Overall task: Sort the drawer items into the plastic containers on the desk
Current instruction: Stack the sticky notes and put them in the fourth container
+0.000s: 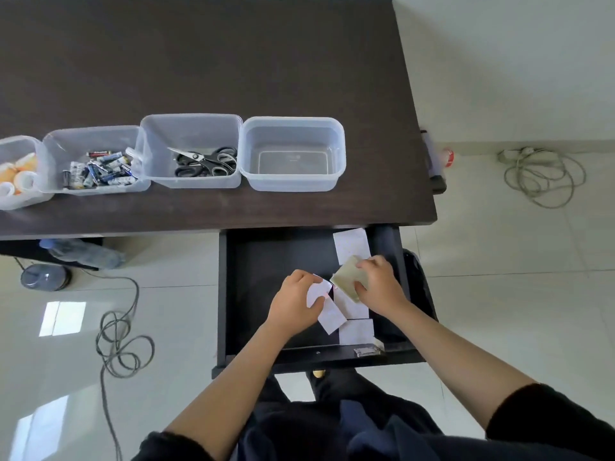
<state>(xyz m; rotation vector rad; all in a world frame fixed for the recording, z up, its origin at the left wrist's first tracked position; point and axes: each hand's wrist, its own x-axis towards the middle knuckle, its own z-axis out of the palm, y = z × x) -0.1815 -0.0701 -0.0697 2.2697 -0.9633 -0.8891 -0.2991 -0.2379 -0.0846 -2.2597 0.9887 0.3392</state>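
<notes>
White paper slips (352, 246) lie in the open dark drawer (266, 261) below the desk, your left hand (294, 302) pinching one, your right hand (379, 281) gripping a beige card stack (347, 277).

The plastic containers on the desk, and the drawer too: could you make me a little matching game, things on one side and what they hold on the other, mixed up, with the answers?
Things:
1. rightmost container
2. second container from the right
3. third container from the right
4. open drawer

Contents:
A. batteries
B. white paper slips
C. nothing yet
D. black-handled scissors

Pairs: 1-C, 2-D, 3-A, 4-B

In the drawer, the left hand pinches one slip while the right hand holds a pale stack of cards.
</notes>
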